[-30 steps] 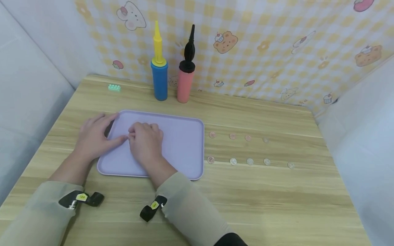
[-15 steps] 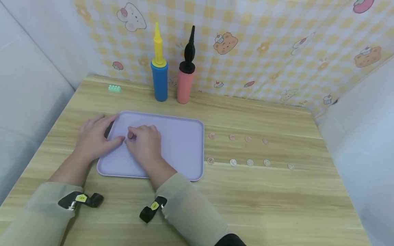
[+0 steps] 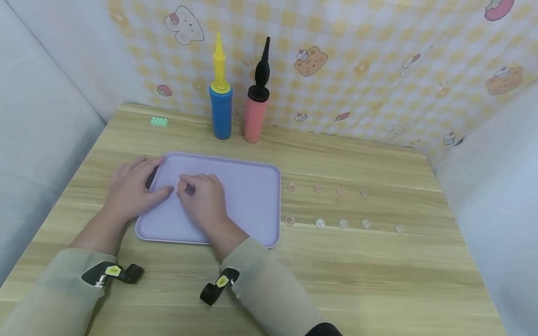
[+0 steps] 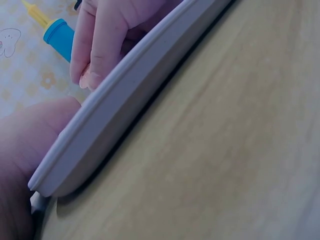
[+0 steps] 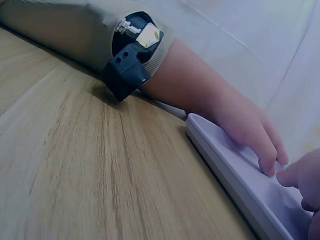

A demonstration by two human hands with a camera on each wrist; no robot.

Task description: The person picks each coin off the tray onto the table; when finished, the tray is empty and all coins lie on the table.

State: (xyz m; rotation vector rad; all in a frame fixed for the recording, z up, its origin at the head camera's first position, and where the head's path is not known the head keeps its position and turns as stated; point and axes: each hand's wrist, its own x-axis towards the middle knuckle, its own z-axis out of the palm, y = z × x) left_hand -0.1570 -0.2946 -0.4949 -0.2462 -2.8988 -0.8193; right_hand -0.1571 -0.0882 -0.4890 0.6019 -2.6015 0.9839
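A copper-coloured coin (image 4: 85,79) is pinched between the thumb and finger of my right hand (image 3: 205,198), just above the left part of the lilac tray (image 3: 252,200). My left hand (image 3: 133,187) rests at the tray's left end, its thumb over the tray and its fingertips at the upper left corner. In the left wrist view, the pinching fingers (image 4: 105,45) show beyond the tray's rim. The right wrist view shows both hands close together over the tray, with the coin out of sight there.
Right of the tray, several coins (image 3: 321,223) lie in two rows on the wooden table (image 3: 357,280). Behind stand a blue hand pump (image 3: 221,114) with a yellow nozzle and a pink one (image 3: 254,121) with a black nozzle. A mint toy brick (image 3: 159,122) lies at the back left.
My right hand has turned and lifted slightly, its thumb and finger now showing the pinched coin that was hidden at first. The left hand and tray have stayed in place.
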